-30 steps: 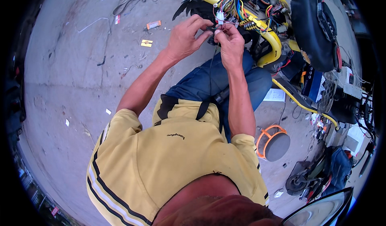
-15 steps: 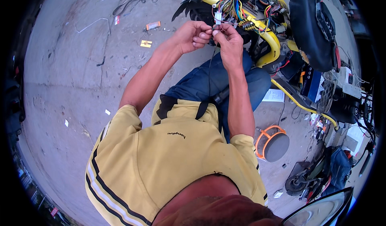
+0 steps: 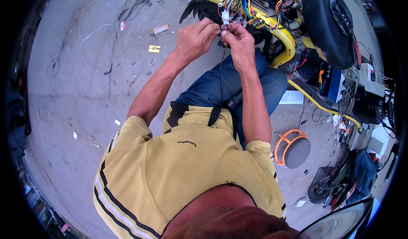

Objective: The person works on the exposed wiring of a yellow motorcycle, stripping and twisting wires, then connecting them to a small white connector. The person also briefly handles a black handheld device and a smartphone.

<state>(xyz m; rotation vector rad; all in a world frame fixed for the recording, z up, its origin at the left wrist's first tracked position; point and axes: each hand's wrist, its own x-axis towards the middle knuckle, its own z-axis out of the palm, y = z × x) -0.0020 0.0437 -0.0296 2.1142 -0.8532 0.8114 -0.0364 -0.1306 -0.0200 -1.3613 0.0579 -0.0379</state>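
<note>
My left hand (image 3: 195, 40) and my right hand (image 3: 239, 44) meet fingertip to fingertip, both closed in a pinch on thin wires. From between them a thin dark cable (image 3: 221, 69) hangs down over my blue trousers. Just above the fingers sits a white plug connector (image 3: 225, 18), joined to a bundle of coloured wires (image 3: 240, 5). That bundle comes off the yellow tubular frame (image 3: 284, 39) of a vehicle with its wiring exposed. The exact wire ends between my fingertips are too small to make out.
A black seat (image 3: 325, 26) stands tipped up at the right of the frame. An orange stool with a grey top (image 3: 296, 153) is on the floor at my right. Small packets, such as an orange-and-white box (image 3: 161, 29) and a yellow card (image 3: 154, 49), lie to the left.
My left hand has turned, its back now facing up with the fingers curled at the wires. My right hand keeps its pinch. The whole view has shifted slightly.
</note>
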